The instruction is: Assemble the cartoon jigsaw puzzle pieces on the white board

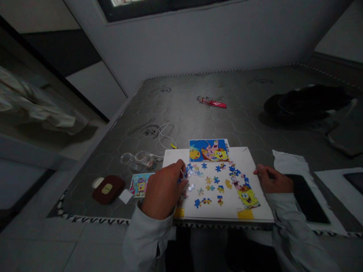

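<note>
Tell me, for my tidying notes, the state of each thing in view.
Left hand, fingers on loose pieces
Right hand, resting at the board's edge
Jigsaw pieces, scattered, mostly unjoined
White board, lying flat under the pieces
Picture card, flat at the board's far edge
White cable, loosely coiled
Red wrapper, lying on the mattress

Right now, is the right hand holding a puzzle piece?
No, the right hand rests at the white board's edge, apart from the pieces.

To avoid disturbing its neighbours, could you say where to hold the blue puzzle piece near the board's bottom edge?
Pinch the blue puzzle piece by opposite edges, from the left: it lies flat on the white board, another piece close on its right.
</note>
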`<state>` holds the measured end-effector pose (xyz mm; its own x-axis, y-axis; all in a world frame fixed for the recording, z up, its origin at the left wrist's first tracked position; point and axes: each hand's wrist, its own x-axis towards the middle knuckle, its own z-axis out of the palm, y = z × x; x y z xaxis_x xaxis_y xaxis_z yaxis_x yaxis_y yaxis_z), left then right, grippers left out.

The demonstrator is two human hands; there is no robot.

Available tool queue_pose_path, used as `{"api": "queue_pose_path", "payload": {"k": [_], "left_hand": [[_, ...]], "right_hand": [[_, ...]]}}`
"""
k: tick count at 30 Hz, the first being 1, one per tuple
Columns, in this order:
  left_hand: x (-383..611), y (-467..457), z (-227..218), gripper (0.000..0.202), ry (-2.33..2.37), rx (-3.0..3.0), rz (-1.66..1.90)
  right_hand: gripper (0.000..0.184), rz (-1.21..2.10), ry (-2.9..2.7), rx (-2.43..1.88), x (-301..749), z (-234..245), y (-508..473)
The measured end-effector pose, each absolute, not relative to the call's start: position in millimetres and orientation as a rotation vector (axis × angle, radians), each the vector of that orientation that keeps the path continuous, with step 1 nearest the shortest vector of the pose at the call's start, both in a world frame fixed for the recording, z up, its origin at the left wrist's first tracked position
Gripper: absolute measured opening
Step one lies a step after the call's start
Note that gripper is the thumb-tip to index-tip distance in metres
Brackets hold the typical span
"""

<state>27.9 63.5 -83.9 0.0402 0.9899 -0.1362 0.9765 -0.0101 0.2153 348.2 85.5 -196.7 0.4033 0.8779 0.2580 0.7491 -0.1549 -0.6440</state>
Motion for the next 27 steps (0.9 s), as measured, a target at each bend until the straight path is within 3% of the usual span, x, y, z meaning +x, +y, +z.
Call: {"api": "queue_pose_path", "payload": {"k": [19,27], "left_hand": [[30.2,63.6,-81.2,0.02,2.027,2.032,0.065],[30.4,65.4,-81.4,0.028,2.059,2.057,-0.049]], "right_hand": [[0.056,0.213,-1.375,-1.928,353.1,-207.6,88.1],[0.061,0.195,-1.388,-1.917,354.6,-209.3,88.5]]}}
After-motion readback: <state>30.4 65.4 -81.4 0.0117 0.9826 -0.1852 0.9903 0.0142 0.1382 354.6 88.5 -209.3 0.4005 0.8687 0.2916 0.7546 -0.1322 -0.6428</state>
